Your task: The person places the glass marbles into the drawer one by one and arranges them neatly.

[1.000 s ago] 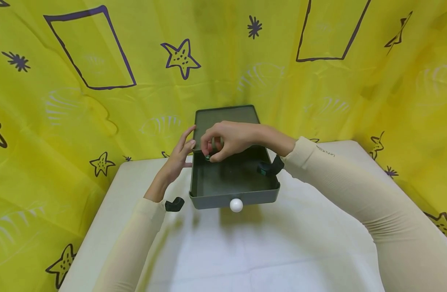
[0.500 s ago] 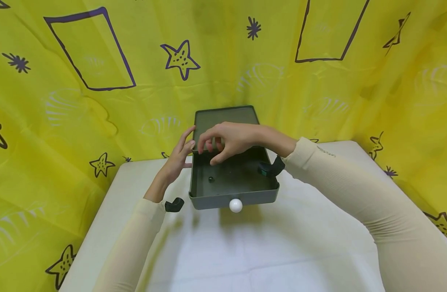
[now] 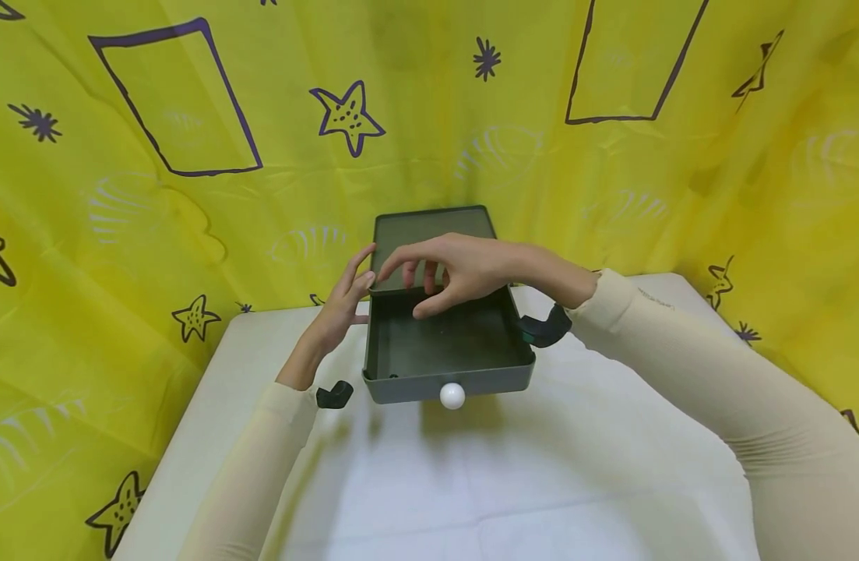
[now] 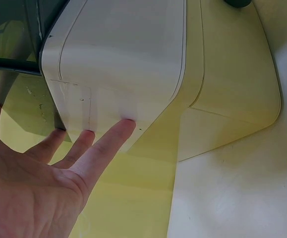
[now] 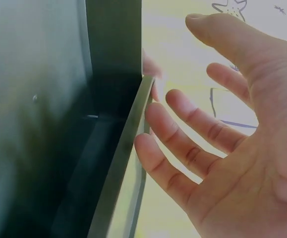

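A small dark marble (image 3: 393, 376) lies in the front left corner of the pulled-out dark green drawer (image 3: 453, 343), mostly hidden by the front wall. Over the drawer's back end hovers my right hand (image 3: 464, 265), thumb and fingers spread and holding nothing. In the right wrist view the fingers of that right hand (image 5: 242, 148) are apart, beside a dark green rim. My left hand (image 3: 334, 312) rests at the left side of the drawer unit (image 3: 429, 226). The left wrist view shows the left hand's (image 4: 39, 183) straight fingertips against the unit's pale side (image 4: 118, 74).
A white round knob (image 3: 452, 396) sticks out from the drawer front. The unit stands on a white-covered table (image 3: 415, 491), close to a yellow curtain (image 3: 429, 86) with starfish drawings that surrounds the table's back and sides.
My right hand has let go of the marble, which rolled toward me to the drawer's front left corner. The right fingers have spread, and the hand has shifted slightly right. My left hand stays put.
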`<action>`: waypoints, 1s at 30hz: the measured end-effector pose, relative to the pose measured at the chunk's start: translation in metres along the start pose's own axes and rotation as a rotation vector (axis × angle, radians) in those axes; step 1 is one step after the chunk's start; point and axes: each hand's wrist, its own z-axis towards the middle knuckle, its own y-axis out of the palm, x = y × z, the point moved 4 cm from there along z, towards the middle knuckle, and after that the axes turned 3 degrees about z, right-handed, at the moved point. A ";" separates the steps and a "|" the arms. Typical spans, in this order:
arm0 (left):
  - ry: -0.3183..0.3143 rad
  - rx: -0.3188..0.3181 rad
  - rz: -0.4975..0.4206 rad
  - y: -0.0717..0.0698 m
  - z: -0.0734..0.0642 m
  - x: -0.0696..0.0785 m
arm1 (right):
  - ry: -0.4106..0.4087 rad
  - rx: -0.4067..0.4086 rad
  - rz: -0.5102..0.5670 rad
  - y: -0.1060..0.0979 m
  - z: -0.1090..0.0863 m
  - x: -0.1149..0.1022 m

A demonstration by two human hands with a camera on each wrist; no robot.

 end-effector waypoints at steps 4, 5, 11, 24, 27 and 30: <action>-0.003 0.002 0.003 0.000 0.000 0.000 | -0.011 0.043 0.021 -0.003 -0.013 -0.003; -0.005 0.003 0.004 0.000 0.000 0.000 | -0.016 0.052 0.026 -0.003 -0.016 -0.004; -0.008 0.001 -0.003 0.000 0.000 0.000 | -0.041 0.095 0.031 -0.005 -0.040 -0.010; 0.001 0.002 0.001 0.001 0.001 0.001 | -0.051 0.195 0.119 -0.003 -0.099 -0.024; -0.004 0.005 0.004 0.001 0.001 0.001 | -0.091 0.211 0.156 0.004 -0.110 -0.025; -0.009 0.006 0.005 0.000 0.000 0.001 | -0.127 0.221 0.198 0.013 -0.121 -0.026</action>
